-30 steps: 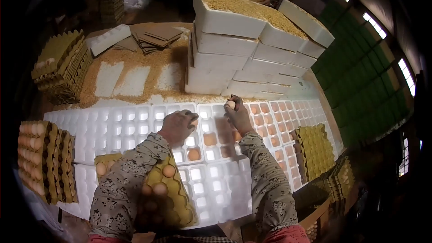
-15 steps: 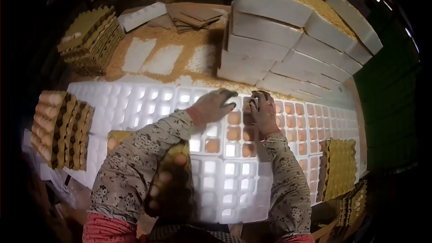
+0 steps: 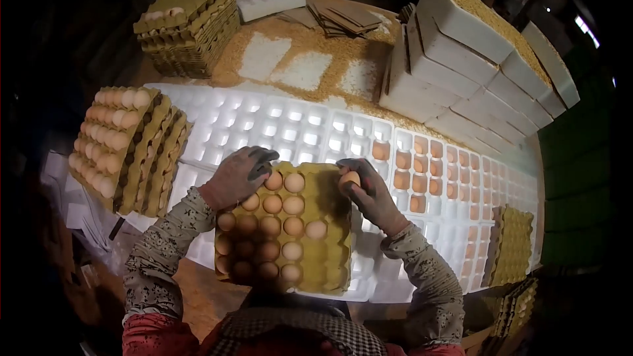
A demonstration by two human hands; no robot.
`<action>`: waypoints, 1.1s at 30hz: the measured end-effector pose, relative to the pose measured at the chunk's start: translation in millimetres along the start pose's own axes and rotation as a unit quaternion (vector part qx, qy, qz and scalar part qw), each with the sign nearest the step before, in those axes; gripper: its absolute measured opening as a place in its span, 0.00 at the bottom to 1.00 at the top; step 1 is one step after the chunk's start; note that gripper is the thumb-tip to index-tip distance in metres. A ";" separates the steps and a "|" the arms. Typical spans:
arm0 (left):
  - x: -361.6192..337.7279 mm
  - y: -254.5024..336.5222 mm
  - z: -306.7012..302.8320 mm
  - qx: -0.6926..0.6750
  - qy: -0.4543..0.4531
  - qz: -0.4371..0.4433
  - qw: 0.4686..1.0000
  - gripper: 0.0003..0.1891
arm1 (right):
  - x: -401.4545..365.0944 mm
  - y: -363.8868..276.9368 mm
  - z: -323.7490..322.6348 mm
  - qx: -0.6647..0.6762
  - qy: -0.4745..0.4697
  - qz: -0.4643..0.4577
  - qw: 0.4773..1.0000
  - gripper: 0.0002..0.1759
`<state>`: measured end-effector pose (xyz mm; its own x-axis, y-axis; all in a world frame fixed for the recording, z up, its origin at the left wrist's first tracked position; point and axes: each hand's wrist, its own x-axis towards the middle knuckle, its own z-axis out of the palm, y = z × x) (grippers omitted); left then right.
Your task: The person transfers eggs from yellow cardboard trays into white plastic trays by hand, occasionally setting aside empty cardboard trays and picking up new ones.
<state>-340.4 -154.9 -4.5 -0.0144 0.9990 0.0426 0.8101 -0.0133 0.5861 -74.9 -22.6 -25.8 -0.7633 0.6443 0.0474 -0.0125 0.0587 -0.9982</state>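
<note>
A pulp egg tray (image 3: 337, 250) holding many brown eggs lies in front of me, over the white moulded trays. My left hand (image 3: 241, 177) curls over its far left corner, fingertips beside an egg (image 3: 272, 180). Whatever is under those fingers is hidden. At the tray's far right corner, my right hand (image 3: 369, 194) grips an egg (image 3: 349, 180) between thumb and fingers. The pulp tray's right-hand cups show no eggs. Beyond my hands, the white moulded trays (image 3: 330, 118) have eggs in several cups toward the right.
Stacked pulp trays with eggs stand at left (image 3: 109, 138) and far left (image 3: 188, 33). More pulp trays (image 3: 514, 244) lean at right. White foam boxes (image 3: 455, 59) are piled at the back right. Flat cardboard pieces (image 3: 346, 20) lie on the grain-strewn surface behind.
Both hands have come back from the white trays to the pulp tray, now flat in front of me. An egg is now in my right hand. The view has shifted left.
</note>
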 end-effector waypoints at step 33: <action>-20.0 19.0 34.7 0.213 -0.157 0.013 0.964 0.28 | 21.6 -12.9 71.8 -0.638 -0.248 -0.118 0.719 0.20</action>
<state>-304.4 -173.6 -22.3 0.1321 0.9635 -0.2330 0.9762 -0.0857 0.1990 -137.6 -64.2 -14.5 -0.9779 0.1677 -0.1247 0.1810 0.9780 -0.1035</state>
